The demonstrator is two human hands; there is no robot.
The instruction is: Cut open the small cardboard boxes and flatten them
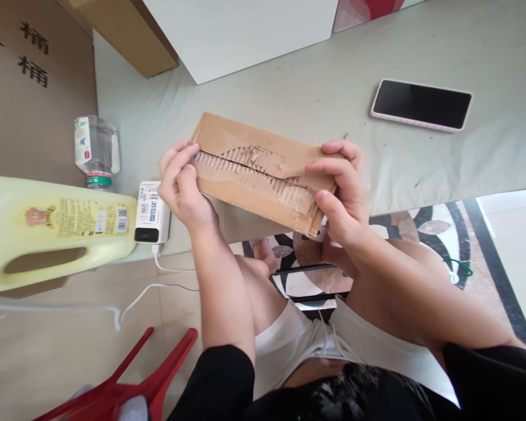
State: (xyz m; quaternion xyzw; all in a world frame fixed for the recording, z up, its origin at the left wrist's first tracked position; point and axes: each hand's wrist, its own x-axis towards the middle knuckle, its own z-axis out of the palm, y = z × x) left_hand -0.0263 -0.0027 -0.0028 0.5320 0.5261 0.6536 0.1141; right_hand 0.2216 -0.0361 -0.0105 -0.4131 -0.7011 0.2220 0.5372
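Observation:
A small brown cardboard box (232,187) is held up in front of me, tilted so its right end sits lower. Along its middle seam the paper is torn away, baring ridged corrugation. My left hand (184,190) grips the left end, fingers over the top edge and thumb near the seam. At the other end my right hand (342,190) is closed on the box, its fingers on the upper flap and its thumb on the lower one. The underside of the box is hidden.
A phone (423,105) lies on the cloth-covered table (403,161). On the left are a yellow jug (9,234), a clear plastic bottle (100,146), a white power bank (151,204) with a cable and a large carton (35,117). A red stool (144,386) stands below.

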